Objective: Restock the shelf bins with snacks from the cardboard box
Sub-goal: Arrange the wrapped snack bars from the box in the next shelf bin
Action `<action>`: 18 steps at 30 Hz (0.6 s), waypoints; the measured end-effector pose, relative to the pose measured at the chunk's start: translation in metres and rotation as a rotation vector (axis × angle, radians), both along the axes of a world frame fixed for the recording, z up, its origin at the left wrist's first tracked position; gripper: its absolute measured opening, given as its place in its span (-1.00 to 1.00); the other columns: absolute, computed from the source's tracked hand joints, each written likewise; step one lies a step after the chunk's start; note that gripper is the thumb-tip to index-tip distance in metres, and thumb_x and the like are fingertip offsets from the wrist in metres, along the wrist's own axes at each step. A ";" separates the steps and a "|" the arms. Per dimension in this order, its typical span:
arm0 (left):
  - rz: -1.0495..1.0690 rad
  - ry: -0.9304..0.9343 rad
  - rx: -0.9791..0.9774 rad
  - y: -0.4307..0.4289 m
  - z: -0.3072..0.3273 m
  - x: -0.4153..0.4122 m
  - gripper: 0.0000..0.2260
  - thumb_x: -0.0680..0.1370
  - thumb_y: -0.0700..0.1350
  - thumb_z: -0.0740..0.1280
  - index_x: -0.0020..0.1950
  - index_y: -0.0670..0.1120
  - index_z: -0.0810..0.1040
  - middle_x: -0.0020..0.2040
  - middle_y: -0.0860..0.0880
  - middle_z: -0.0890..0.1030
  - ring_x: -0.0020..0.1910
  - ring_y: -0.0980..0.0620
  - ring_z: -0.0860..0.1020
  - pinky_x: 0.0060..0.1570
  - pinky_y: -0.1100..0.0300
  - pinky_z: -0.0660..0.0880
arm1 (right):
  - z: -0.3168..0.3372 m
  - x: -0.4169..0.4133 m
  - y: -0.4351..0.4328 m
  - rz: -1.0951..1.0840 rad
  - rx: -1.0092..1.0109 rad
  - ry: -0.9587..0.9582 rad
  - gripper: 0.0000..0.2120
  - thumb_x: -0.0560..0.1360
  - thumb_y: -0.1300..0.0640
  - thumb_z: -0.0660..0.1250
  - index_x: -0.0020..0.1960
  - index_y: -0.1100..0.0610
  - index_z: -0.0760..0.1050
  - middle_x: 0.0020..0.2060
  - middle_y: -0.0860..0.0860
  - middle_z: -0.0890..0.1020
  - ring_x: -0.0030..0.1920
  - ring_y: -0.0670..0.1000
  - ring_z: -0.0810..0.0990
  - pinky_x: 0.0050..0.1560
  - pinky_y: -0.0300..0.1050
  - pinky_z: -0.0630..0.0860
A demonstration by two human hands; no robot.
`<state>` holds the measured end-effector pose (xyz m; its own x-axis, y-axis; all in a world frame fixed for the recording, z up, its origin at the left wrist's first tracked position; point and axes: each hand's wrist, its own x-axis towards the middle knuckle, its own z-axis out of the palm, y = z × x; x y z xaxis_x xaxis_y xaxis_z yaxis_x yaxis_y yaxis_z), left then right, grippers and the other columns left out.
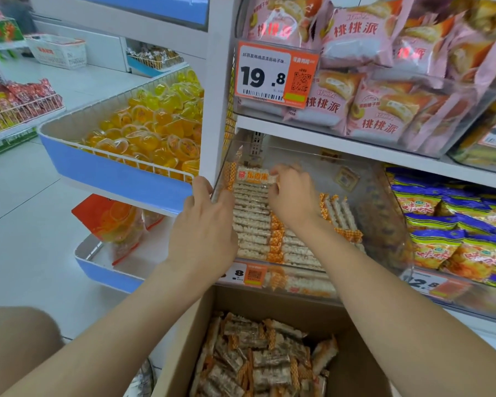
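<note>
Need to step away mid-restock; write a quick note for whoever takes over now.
Left hand: at the left wall of the clear bin, grip unclear.
Right hand: pinches a snack bar at the back of the row.
Done: bars line the bin's left side; a few lie loose on the right.
Left: the box below holds many more; the bin's right side needs filling.
</note>
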<state>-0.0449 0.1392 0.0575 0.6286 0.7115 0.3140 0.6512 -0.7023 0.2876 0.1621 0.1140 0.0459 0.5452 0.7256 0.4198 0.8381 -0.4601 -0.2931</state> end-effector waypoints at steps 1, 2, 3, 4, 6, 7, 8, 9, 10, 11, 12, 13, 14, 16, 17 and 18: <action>0.006 0.009 0.030 -0.001 0.001 -0.002 -0.68 0.52 -0.17 0.37 0.26 -0.08 0.46 0.34 -0.16 0.25 0.07 -0.20 0.46 -0.16 0.06 0.34 | 0.006 -0.008 -0.013 0.037 0.008 0.035 -0.69 0.59 0.25 0.30 0.29 0.06 0.62 0.11 0.09 0.66 0.00 0.11 0.67 0.00 0.02 0.65; 0.009 0.017 0.090 -0.003 0.002 -0.005 -0.66 0.50 -0.16 0.38 0.27 -0.10 0.48 0.34 -0.18 0.30 0.10 -0.22 0.45 -0.13 0.03 0.36 | 0.012 -0.017 -0.029 0.078 0.011 0.066 -0.73 0.62 0.21 0.28 0.25 0.05 0.64 0.01 0.06 0.70 -0.12 0.04 0.68 -0.10 -0.01 0.66; -0.009 0.008 0.167 -0.006 0.003 -0.008 -0.64 0.48 -0.15 0.39 0.27 -0.12 0.51 0.32 -0.19 0.35 0.12 -0.23 0.45 -0.09 0.00 0.40 | 0.018 -0.028 -0.046 0.125 0.013 0.092 -0.74 0.63 0.18 0.26 0.23 0.04 0.65 -0.09 0.00 0.71 -0.24 -0.04 0.65 -0.18 -0.03 0.65; -0.061 -0.042 0.234 -0.009 0.004 -0.012 -0.67 0.48 -0.15 0.40 0.23 -0.12 0.54 0.27 -0.18 0.41 0.12 -0.21 0.45 -0.04 -0.03 0.43 | 0.024 -0.040 -0.065 0.183 0.013 0.111 -0.74 0.63 0.16 0.25 0.21 0.02 0.65 -0.18 -0.06 0.70 -0.33 -0.11 0.62 -0.24 -0.06 0.64; -0.254 -0.203 0.276 -0.023 0.009 -0.023 -0.86 0.51 -0.13 0.39 0.06 -0.10 0.56 0.10 -0.10 0.49 0.04 -0.13 0.48 -0.06 0.01 0.46 | 0.033 -0.066 -0.105 0.297 0.013 0.138 -0.74 0.60 0.13 0.22 0.13 -0.03 0.66 -0.26 -0.16 0.67 -0.35 -0.16 0.60 -0.26 -0.09 0.59; -0.354 -0.247 0.253 -0.033 0.010 -0.029 -0.92 0.53 -0.10 0.36 -0.01 -0.06 0.53 0.00 -0.03 0.51 -0.04 -0.06 0.50 -0.14 0.06 0.45 | 0.034 -0.077 -0.125 0.337 0.004 0.158 -0.74 0.56 0.11 0.21 0.06 -0.06 0.66 -0.26 -0.17 0.66 -0.32 -0.17 0.59 -0.26 -0.09 0.57; -0.425 -0.246 0.196 -0.044 0.008 -0.036 -0.94 0.54 -0.06 0.33 -0.05 -0.01 0.50 -0.13 0.05 0.50 -0.15 0.00 0.49 -0.25 0.10 0.41 | 0.033 -0.087 -0.143 0.362 -0.025 0.182 -0.75 0.53 0.10 0.20 -0.01 -0.08 0.65 -0.28 -0.17 0.65 -0.31 -0.16 0.58 -0.27 -0.08 0.55; -0.476 -0.205 0.106 -0.056 0.004 -0.042 -0.95 0.53 -0.01 0.30 -0.07 0.05 0.46 -0.23 0.13 0.47 -0.25 0.04 0.48 -0.35 0.12 0.37 | 0.029 -0.095 -0.159 0.374 -0.074 0.204 -0.77 0.50 0.08 0.21 -0.07 -0.10 0.63 -0.30 -0.16 0.64 -0.30 -0.14 0.57 -0.28 -0.07 0.53; -0.510 -0.125 0.008 -0.066 -0.004 -0.047 -0.94 0.50 0.04 0.27 -0.08 0.10 0.43 -0.30 0.14 0.44 -0.30 0.06 0.47 -0.39 0.11 0.36 | 0.020 -0.102 -0.172 0.365 -0.156 0.220 -0.80 0.48 0.07 0.21 -0.10 -0.11 0.61 -0.32 -0.13 0.63 -0.30 -0.12 0.57 -0.29 -0.07 0.51; -0.539 -0.011 -0.088 -0.075 -0.015 -0.050 -0.94 0.49 0.06 0.26 -0.10 0.12 0.40 -0.31 0.14 0.45 -0.30 0.06 0.48 -0.38 0.11 0.39 | 0.009 -0.107 -0.183 0.352 -0.267 0.237 -0.84 0.47 0.06 0.23 -0.12 -0.11 0.58 -0.32 -0.11 0.62 -0.28 -0.08 0.56 -0.31 -0.07 0.48; -0.559 0.136 -0.169 -0.081 -0.027 -0.051 -0.93 0.49 0.07 0.26 -0.11 0.12 0.40 -0.28 0.13 0.48 -0.27 0.03 0.51 -0.34 0.09 0.45 | -0.003 -0.111 -0.192 0.342 -0.402 0.253 -0.87 0.49 0.06 0.24 -0.11 -0.10 0.55 -0.29 -0.11 0.60 -0.26 -0.03 0.56 -0.32 -0.07 0.45; -0.584 0.288 -0.224 -0.086 -0.041 -0.050 -0.92 0.52 0.06 0.27 -0.13 0.13 0.40 -0.23 0.11 0.52 -0.22 0.01 0.55 -0.28 0.05 0.52 | -0.018 -0.113 -0.198 0.345 -0.543 0.270 -0.87 0.52 0.07 0.24 -0.07 -0.10 0.55 -0.25 -0.09 0.58 -0.22 -0.01 0.55 -0.32 -0.07 0.44; -0.607 0.443 -0.281 -0.089 -0.055 -0.048 -0.90 0.55 0.04 0.29 -0.14 0.15 0.40 -0.18 0.10 0.54 -0.18 -0.01 0.58 -0.21 0.02 0.58 | -0.034 -0.114 -0.203 0.360 -0.676 0.286 -0.85 0.56 0.07 0.23 0.00 -0.10 0.57 -0.19 -0.07 0.57 -0.19 0.01 0.56 -0.31 -0.07 0.46; -0.616 0.653 -0.406 -0.094 -0.088 -0.046 -0.92 0.62 0.02 0.31 -0.07 0.15 0.47 -0.11 0.07 0.58 -0.12 0.00 0.61 -0.09 0.01 0.63 | -0.066 -0.114 -0.210 0.385 -0.871 0.344 -0.76 0.62 0.10 0.22 0.21 0.00 0.60 -0.07 0.00 0.59 -0.13 0.04 0.61 -0.23 -0.01 0.59; -0.606 0.721 -0.452 -0.095 -0.106 -0.045 -0.98 0.63 0.01 0.32 0.02 0.10 0.52 -0.07 0.06 0.59 -0.09 0.00 0.62 -0.03 0.02 0.64 | -0.083 -0.114 -0.213 0.384 -0.920 0.391 -0.74 0.64 0.10 0.22 0.27 0.05 0.59 -0.02 0.03 0.62 -0.10 0.05 0.63 -0.19 0.02 0.63; -0.586 0.782 -0.482 -0.096 -0.124 -0.044 -0.92 0.64 -0.01 0.33 0.11 0.04 0.56 -0.03 0.04 0.60 -0.06 0.00 0.62 0.01 0.03 0.64 | -0.099 -0.114 -0.216 0.372 -0.940 0.436 -0.72 0.66 0.10 0.23 0.32 0.07 0.58 0.01 0.04 0.63 -0.08 0.04 0.63 -0.16 0.01 0.63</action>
<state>-0.0894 0.0430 -0.0666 0.8150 0.1772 -0.5517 0.3745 -0.8876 0.2681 0.0482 -0.1022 -0.0534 0.1936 0.8046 -0.5613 0.8801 -0.3953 -0.2630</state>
